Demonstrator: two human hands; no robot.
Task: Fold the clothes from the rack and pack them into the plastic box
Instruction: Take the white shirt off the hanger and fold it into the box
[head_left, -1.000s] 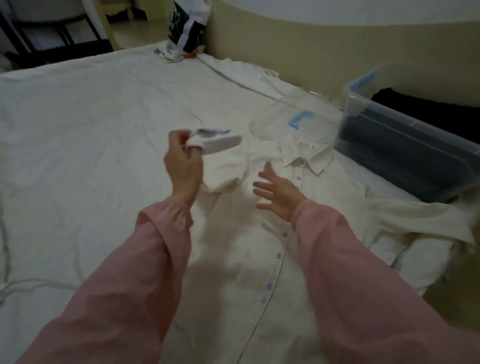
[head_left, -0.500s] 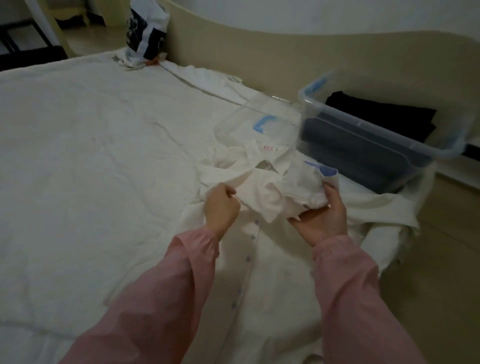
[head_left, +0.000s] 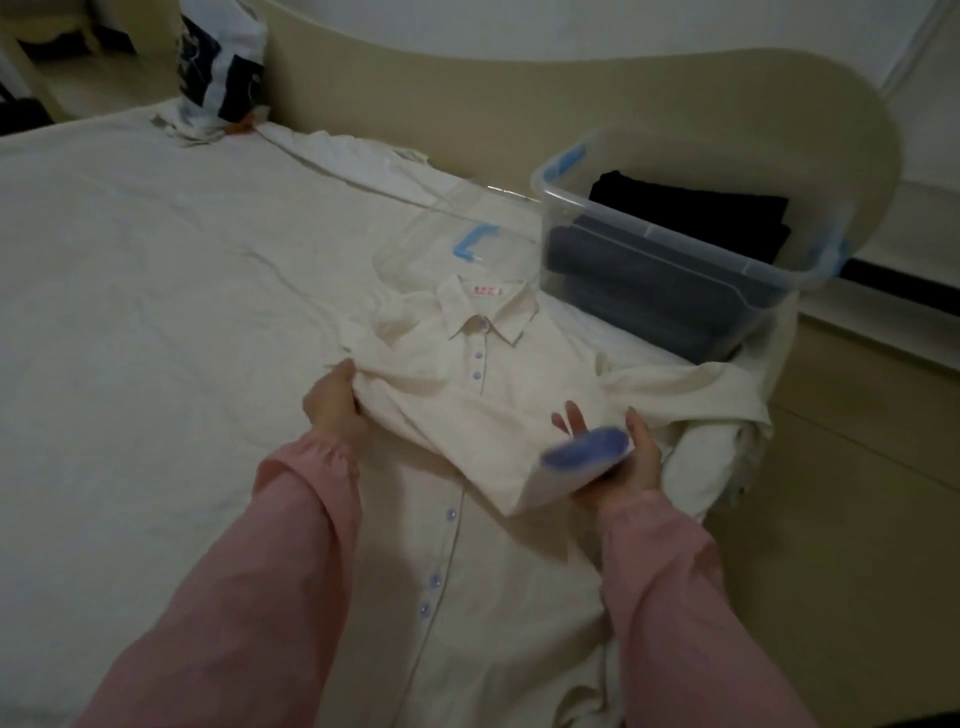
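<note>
A cream button-up shirt lies face up on the bed, collar toward the clear plastic box. Its left sleeve is folded across the chest. My left hand pinches the fabric at the shoulder fold. My right hand holds the sleeve's end, where a blue-lined cuff shows, blurred. The other sleeve trails off to the right, over the bed's edge. Dark folded clothes sit in the box.
The box's clear lid with a blue clip lies flat behind the collar. A patterned bag stands at the bed's far corner. A curved beige bed board runs behind the box. Floor lies to the right.
The sleeve, lifted in my left hand a second ago, now lies stretched across the chest. My right hand took the cuff and drew it rightward; my left hand moved to the shoulder fold.
</note>
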